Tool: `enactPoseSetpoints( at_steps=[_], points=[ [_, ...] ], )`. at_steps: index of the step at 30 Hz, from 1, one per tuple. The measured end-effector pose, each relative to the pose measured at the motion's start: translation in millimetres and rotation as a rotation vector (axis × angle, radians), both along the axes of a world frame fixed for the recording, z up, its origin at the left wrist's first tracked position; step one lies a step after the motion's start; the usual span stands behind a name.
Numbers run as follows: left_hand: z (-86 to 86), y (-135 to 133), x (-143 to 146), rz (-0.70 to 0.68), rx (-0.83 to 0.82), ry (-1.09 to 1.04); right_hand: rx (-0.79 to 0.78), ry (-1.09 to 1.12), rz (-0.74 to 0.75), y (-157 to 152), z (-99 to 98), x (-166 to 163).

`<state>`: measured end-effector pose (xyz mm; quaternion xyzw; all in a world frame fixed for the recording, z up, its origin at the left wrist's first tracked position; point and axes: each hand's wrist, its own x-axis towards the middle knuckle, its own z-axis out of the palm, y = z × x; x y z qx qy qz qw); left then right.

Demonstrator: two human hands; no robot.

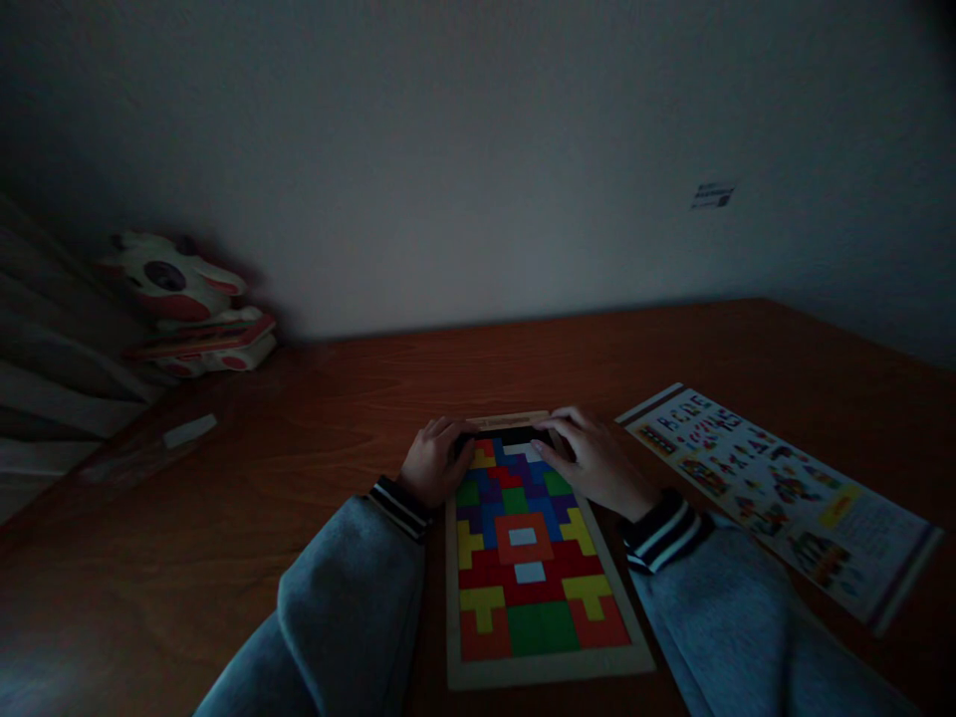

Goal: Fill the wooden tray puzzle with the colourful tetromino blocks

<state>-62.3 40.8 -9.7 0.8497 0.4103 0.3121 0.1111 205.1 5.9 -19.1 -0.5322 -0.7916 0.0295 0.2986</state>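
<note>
A wooden tray puzzle [549, 667] lies flat on the table between my forearms. Interlocking coloured blocks fill most of it, in red, green, yellow, blue, purple and orange; a black strip of bare base [508, 435] shows at its far end. My left hand [437, 460] rests at the far left corner of the frame, fingers bent and thumb apart over the blocks. At the far right corner, my right hand [590, 458] touches the frame with fingers stretched and thumb apart, near a whitish block [521, 452]. No loose block shows in either hand.
A printed sheet with coloured figures [784, 498] lies to the right of the puzzle. A cow-shaped toy [198, 309] stands at the back left, beside a curtain [52, 368]. The wall [478, 199] rises behind the wooden table [299, 458].
</note>
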Motion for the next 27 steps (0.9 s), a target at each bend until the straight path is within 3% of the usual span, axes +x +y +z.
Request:
enactPoseSetpoints(
  at_steps=[8,18,27],
  points=[
    [-2.7,-2,0,-0.147,0.011,0.022,-0.013,0.012,0.062,0,1.5,-1],
    [8.8,-10,-7,-0.274,-0.001,0.164,-0.083,-0.012,0.121,-6,7.3,0],
    [-4.2,-1,-17,-0.294,0.051,0.146,-0.053,0.097,0.074,-4,4.6,-4]
  ],
)
